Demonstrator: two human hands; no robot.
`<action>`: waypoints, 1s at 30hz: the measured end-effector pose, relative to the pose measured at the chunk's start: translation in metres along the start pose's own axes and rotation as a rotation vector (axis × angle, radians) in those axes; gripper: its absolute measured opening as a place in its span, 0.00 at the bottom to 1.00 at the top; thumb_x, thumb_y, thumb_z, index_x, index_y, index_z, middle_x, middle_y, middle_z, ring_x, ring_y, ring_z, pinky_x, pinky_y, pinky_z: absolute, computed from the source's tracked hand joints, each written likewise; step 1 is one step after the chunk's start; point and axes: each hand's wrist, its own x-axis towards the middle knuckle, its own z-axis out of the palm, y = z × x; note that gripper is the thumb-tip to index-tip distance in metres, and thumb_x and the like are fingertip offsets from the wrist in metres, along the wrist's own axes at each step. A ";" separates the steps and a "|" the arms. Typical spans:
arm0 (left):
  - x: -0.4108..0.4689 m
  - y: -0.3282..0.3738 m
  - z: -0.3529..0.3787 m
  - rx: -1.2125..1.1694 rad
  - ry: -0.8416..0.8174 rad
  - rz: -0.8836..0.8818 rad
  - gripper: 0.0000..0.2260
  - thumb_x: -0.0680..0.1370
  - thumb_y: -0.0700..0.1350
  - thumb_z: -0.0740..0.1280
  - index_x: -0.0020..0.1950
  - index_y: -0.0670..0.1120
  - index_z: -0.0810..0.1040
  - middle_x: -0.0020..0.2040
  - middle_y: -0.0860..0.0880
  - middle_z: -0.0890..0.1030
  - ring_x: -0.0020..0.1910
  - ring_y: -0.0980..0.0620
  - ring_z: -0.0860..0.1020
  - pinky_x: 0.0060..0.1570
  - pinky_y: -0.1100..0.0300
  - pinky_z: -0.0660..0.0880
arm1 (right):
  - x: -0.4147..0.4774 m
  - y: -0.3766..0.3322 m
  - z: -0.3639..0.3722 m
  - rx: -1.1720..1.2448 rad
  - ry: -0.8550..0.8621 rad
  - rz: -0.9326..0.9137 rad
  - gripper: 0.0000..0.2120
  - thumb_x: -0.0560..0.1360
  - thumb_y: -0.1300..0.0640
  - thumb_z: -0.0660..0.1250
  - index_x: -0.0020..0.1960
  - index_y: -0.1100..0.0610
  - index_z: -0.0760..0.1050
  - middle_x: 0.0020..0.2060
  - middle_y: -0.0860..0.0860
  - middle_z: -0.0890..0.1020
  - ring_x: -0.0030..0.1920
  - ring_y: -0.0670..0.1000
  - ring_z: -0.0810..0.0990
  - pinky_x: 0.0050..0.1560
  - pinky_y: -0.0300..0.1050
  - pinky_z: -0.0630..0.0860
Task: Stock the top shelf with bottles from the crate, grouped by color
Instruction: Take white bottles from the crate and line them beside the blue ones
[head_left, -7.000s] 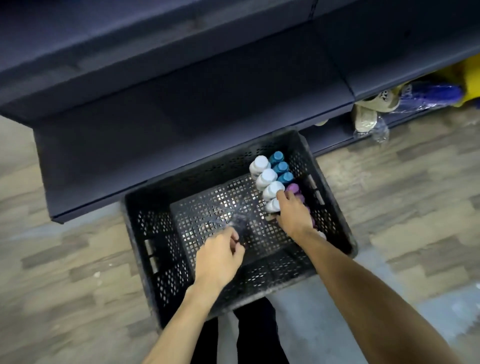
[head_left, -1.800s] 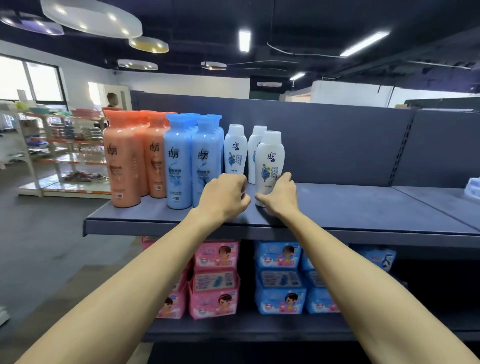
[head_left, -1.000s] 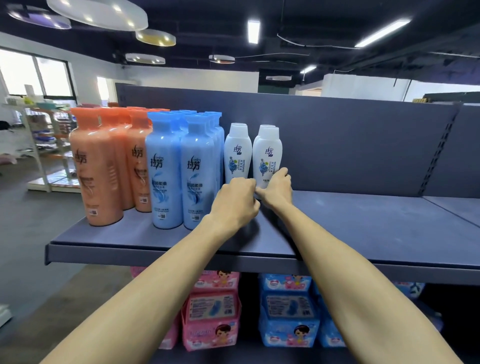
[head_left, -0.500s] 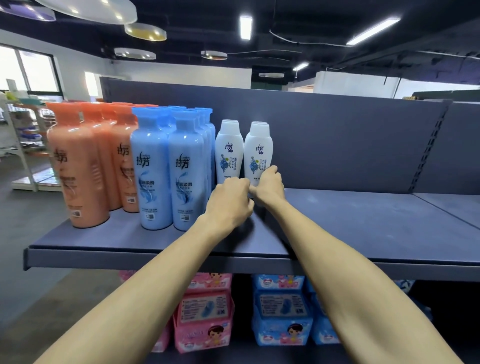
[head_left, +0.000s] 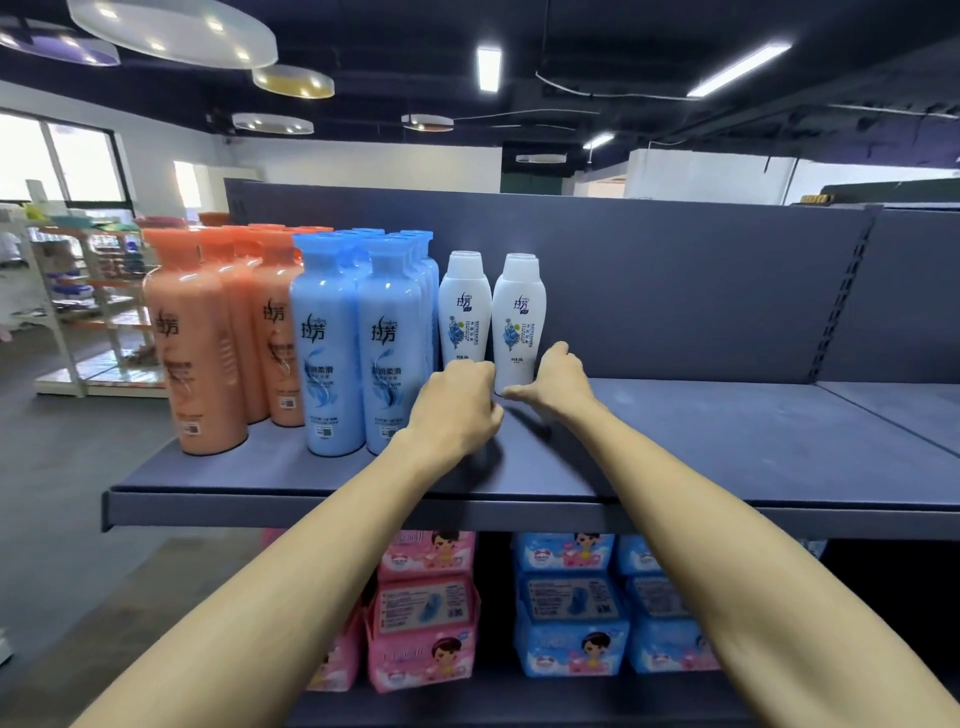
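On the top shelf (head_left: 727, 441) stand groups of orange bottles (head_left: 197, 343), blue bottles (head_left: 358, 343) and white bottles. My left hand (head_left: 457, 405) is curled at the base of the left front white bottle (head_left: 464, 306) and hides that base. To its right, my right hand (head_left: 558, 382) holds the base of the right front white bottle (head_left: 519, 312), thumb in front and fingers on its right side. More white bottles stand directly behind these two. The crate is out of view.
The shelf surface right of the white bottles is bare up to the grey back panel (head_left: 701, 291). Pink packs (head_left: 421, 623) and blue packs (head_left: 571, 613) fill the shelf below. Another shelving unit (head_left: 78, 291) stands far left across the floor.
Seven seconds ago my hands were in the crate on the floor. Over the last two seconds they slid the two white bottles back beside the blue ones; they stay at the bases.
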 end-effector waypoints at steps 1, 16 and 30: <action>-0.001 0.002 -0.001 0.012 -0.004 -0.003 0.04 0.74 0.43 0.62 0.45 0.43 0.71 0.47 0.43 0.77 0.46 0.38 0.76 0.44 0.51 0.73 | -0.005 0.002 -0.007 -0.019 0.000 -0.026 0.35 0.66 0.46 0.80 0.59 0.61 0.63 0.61 0.60 0.74 0.59 0.60 0.75 0.52 0.52 0.74; -0.056 0.098 -0.011 -0.269 0.113 -0.014 0.05 0.73 0.49 0.64 0.45 0.49 0.77 0.42 0.53 0.81 0.43 0.48 0.77 0.39 0.57 0.70 | -0.089 0.052 -0.103 -0.092 0.138 -0.115 0.26 0.75 0.50 0.71 0.66 0.60 0.67 0.58 0.57 0.77 0.54 0.57 0.77 0.52 0.51 0.75; -0.186 0.166 0.097 -0.321 -0.063 0.012 0.05 0.73 0.48 0.65 0.45 0.48 0.77 0.42 0.52 0.81 0.44 0.47 0.77 0.37 0.56 0.69 | -0.231 0.170 -0.118 -0.214 0.389 -0.270 0.13 0.73 0.49 0.70 0.52 0.55 0.75 0.42 0.48 0.78 0.44 0.50 0.76 0.46 0.48 0.75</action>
